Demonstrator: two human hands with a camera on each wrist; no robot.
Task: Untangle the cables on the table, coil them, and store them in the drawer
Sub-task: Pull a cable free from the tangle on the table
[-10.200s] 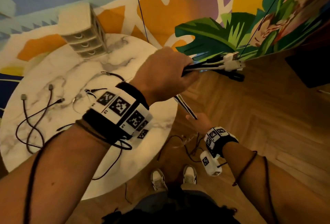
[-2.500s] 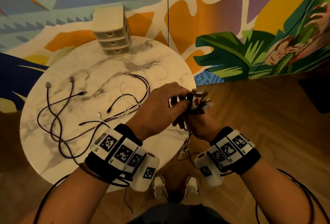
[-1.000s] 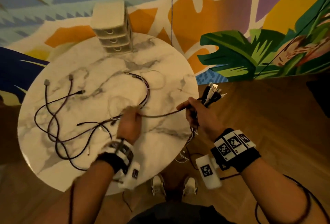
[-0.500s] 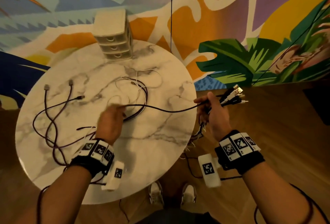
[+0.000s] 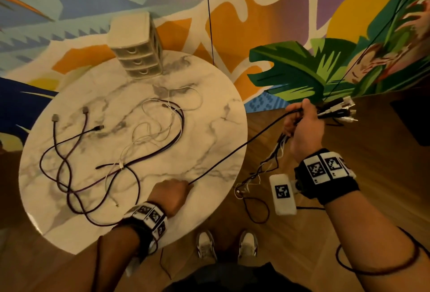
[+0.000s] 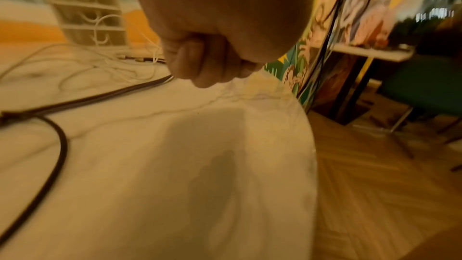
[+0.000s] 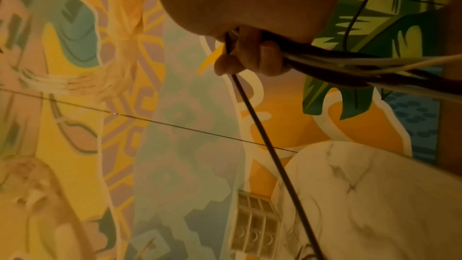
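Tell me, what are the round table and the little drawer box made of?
The table looks like polished marble or a marble-look top: white with grey veins. The drawer box looks like cream plastic with see-through drawer fronts, though that's only a guess.

The round marble table [image 5: 209,115] carries a small three-drawer unit [image 5: 137,59] at its far edge, well beyond the left fingers [image 5: 183,185], which hover over its near side. Left of those fingers lie loose dark cables [image 5: 69,175] in overlapping loops, their plugs pointing toward the far left rim. Thin white cables [image 5: 162,117] lie in a tangle beyond the fingers, between them and the drawer unit, crossed by a thicker dark cable [image 5: 179,126].
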